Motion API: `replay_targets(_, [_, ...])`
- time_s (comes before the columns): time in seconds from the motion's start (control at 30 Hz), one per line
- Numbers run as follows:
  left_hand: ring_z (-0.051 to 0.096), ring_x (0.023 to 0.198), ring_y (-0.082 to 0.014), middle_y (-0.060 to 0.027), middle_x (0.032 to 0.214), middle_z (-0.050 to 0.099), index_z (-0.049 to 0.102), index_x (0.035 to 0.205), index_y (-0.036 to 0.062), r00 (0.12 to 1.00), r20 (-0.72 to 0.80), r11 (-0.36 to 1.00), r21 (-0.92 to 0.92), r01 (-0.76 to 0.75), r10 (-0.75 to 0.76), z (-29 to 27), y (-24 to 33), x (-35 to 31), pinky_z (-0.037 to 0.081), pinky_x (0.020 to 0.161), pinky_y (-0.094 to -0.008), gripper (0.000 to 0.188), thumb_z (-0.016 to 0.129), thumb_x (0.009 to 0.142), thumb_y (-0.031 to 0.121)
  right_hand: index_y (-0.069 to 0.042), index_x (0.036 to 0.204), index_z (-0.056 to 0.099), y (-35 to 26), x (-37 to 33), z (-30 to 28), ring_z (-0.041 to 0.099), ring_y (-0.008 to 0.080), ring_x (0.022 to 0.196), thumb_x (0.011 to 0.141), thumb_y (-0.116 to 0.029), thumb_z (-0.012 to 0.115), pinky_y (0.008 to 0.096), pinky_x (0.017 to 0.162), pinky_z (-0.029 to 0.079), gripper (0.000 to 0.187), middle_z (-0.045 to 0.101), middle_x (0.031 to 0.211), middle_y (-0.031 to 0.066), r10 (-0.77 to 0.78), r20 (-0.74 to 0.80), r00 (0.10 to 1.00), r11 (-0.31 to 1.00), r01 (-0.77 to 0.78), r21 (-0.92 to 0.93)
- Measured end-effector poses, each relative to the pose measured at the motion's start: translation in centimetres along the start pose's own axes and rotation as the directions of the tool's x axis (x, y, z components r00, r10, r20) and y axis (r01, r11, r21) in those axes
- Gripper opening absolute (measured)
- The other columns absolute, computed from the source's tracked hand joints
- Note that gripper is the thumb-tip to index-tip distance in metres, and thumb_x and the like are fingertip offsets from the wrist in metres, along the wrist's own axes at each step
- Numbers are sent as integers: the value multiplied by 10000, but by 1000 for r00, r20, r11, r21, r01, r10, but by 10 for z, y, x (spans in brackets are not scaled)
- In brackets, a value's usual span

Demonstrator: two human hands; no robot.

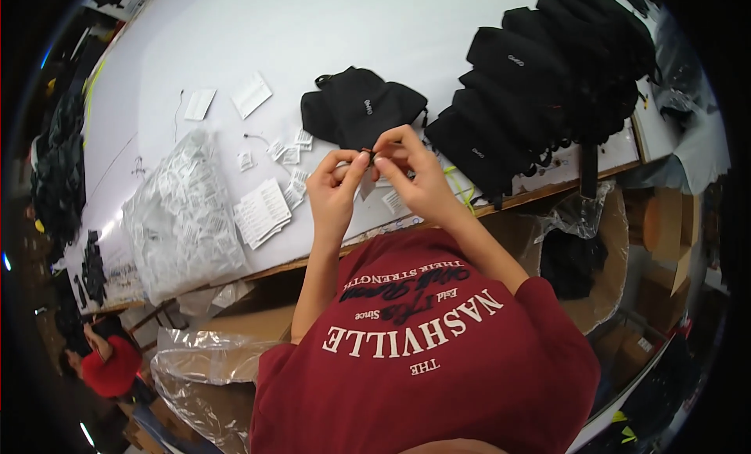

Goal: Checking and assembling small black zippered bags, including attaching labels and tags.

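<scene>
Close together at the table's near edge, my left hand (pixel 336 180) and my right hand (pixel 413 172) are both closed. Thumbs and forefingers pinch a small dark piece (pixel 371 154) between them; it is too small to tell whether it is a cord end or a loop. Below the fingertips hangs a pale tag (pixel 368 186), partly hidden by the hands. Just beyond lies a black fabric item (pixel 361 106) with a small white print and a loop at its far corner. Whether the pinched piece joins that fabric cannot be seen.
A clear plastic bag (pixel 188 219) full of small white packets stands at the left. Near it lie a stack of printed white cards (pixel 262 213), loose packets (pixel 291 154) and two white cards (pixel 251 95). Overlapping black fabric items (pixel 540 78) fill the right. Plastic-lined cartons (pixel 610 274) stand below.
</scene>
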State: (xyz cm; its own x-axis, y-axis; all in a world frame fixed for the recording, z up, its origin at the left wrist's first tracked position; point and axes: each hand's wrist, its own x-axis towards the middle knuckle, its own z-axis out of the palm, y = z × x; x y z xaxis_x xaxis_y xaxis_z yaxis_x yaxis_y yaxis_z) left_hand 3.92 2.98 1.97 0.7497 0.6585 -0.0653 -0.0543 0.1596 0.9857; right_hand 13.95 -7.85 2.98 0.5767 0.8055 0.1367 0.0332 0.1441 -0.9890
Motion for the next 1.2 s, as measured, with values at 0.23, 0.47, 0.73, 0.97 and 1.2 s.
replay_targets(0.23, [382,539,29,57,580,550,605,884,-16,1000,-7,1000,20,-7,7,0,1,-2,243,489,-147,128,624,882,111,-30,1018,436,-2,-1,-2,599,102,683,896,-30,498,236,630,451,138,607,731,63,30,21,999,999,-30,-20])
replay_targets(0.47, [325,506,24,75,537,480,603,869,-11,997,-71,998,60,-34,38,8,1,-6,207,459,-171,127,626,883,114,-25,1018,444,2,-2,2,611,118,673,896,-43,518,236,596,451,143,621,755,81,-12,-30,999,996,9,-93])
replay_targets(0.73, [357,497,22,25,574,551,570,897,-17,974,-159,979,145,-141,164,24,-3,-10,218,449,-172,139,622,886,111,-23,993,449,1,-3,7,609,132,657,893,-30,522,253,590,467,124,612,742,87,-57,-103,993,986,41,-159])
replay_targets(0.97, [355,482,-6,-1,633,566,470,1070,63,867,468,902,-279,330,-173,-11,-9,8,236,471,-161,247,565,926,239,-48,982,425,-15,-2,-8,536,74,611,898,-5,490,224,547,407,114,579,704,19,164,161,973,971,-188,145])
replay_targets(1.2, [319,513,13,34,593,520,555,871,23,934,328,990,42,135,-141,-16,-17,-2,216,473,-181,123,588,903,137,-32,948,498,-23,15,-28,489,74,505,869,-54,516,224,492,373,84,553,574,29,203,254,946,964,-147,-223])
